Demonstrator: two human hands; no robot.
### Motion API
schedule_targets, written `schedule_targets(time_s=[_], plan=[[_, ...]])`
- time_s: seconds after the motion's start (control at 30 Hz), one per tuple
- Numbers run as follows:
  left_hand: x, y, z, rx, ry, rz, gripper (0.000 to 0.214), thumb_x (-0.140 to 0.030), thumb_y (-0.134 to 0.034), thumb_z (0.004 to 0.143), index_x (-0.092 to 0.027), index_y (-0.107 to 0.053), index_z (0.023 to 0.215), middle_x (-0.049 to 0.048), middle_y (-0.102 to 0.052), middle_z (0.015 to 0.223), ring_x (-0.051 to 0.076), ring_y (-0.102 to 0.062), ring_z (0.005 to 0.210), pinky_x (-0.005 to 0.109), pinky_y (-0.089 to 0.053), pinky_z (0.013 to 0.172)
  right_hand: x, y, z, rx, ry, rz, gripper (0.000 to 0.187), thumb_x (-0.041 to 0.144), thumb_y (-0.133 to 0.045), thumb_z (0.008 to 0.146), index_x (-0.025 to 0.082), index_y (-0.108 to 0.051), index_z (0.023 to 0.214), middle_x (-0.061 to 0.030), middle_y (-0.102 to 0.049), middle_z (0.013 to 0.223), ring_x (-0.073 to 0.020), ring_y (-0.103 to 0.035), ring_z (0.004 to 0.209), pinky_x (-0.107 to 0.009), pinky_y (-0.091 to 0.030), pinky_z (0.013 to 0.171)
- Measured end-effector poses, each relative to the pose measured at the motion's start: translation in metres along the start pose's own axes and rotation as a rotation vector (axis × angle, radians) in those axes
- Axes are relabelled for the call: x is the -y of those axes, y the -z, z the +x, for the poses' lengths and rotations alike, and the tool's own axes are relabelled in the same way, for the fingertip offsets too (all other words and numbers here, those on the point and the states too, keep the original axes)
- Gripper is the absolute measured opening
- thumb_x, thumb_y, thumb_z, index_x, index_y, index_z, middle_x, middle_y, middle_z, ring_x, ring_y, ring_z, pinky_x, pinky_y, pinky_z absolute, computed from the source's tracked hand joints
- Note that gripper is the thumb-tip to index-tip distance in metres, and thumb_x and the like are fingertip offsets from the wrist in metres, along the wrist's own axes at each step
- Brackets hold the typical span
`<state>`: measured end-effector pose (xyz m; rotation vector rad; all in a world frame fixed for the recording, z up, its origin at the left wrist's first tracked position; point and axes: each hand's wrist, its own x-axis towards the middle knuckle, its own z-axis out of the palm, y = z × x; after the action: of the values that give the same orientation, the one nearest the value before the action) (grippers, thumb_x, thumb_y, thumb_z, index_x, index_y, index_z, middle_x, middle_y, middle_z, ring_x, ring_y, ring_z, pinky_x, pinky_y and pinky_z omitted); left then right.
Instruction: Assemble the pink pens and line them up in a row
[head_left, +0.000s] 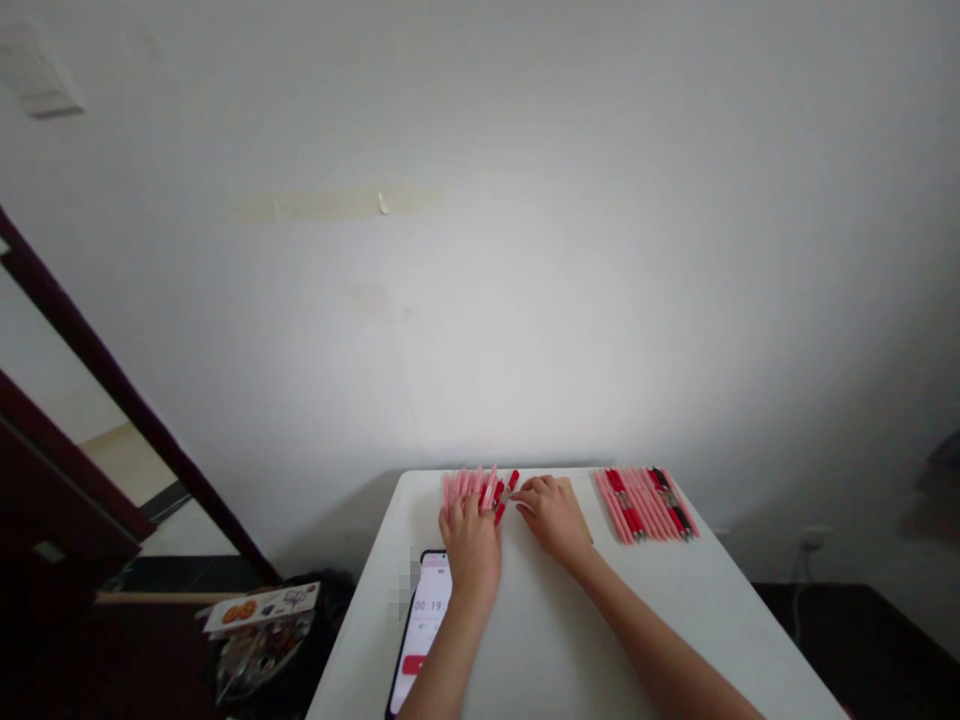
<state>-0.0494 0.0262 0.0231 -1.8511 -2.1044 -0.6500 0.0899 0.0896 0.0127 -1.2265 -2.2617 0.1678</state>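
A small group of pens lies at the back left of the white table (540, 640): several pink pens (461, 482) and a few red pens (513, 480). My left hand (472, 545) rests on this group with its fingers spread over the pens, partly hiding them. My right hand (551, 515) is just right of the red pens, fingers bent and apart, fingertips close to the outermost one. Whether they touch it I cannot tell. Under and beside my right hand lies a flat brown piece (577, 510), mostly covered.
To the right, a neat row of pink, red and black pens (641, 505) lies side by side. A phone (431, 620) showing a timer lies by my left forearm. The wall (525, 300) stands behind the table. A filled bin (270, 640) is at the lower left.
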Motion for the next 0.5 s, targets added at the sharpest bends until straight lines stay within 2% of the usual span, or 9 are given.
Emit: schedule_targets(time_s=[0.13,0.3,0.5], plan=[[0.004,-0.002,-0.001,-0.016,-0.012,-0.017,0.023,-0.023,-0.058,0.080,-0.031,-0.068,0.098,0.0026,-0.055,0.130,0.027,-0.043,0.122,0.054,-0.031,0.104,-0.006,-0.006,0.008,0.020,0.042,-0.024,0.032,0.019,-0.056,0.087,0.037,-0.065,0.112,-0.0035,-0.063,0.107,-0.0209,-0.048,0.105,-0.035,-0.039,0.091],[0.004,-0.001,0.000,0.002,0.001,-0.031,0.024,-0.023,-0.063,0.076,-0.031,-0.068,0.098,0.0029,-0.057,0.129,0.028,-0.043,0.122,0.054,-0.032,0.104,-0.009,-0.010,0.013,0.029,0.092,-0.048,0.035,0.018,-0.056,0.087,0.040,-0.064,0.113,-0.0030,-0.060,0.109,-0.0210,-0.047,0.108,-0.035,-0.039,0.091],[0.003,-0.002,0.001,0.049,0.030,-0.035,0.020,-0.026,-0.063,0.077,-0.030,-0.070,0.095,0.0019,-0.055,0.131,0.027,-0.042,0.125,0.053,-0.032,0.106,-0.007,-0.010,0.017,0.043,0.108,-0.063,0.031,0.020,-0.058,0.086,0.038,-0.065,0.111,-0.0037,-0.057,0.114,-0.0226,-0.044,0.114,-0.036,-0.039,0.093]])
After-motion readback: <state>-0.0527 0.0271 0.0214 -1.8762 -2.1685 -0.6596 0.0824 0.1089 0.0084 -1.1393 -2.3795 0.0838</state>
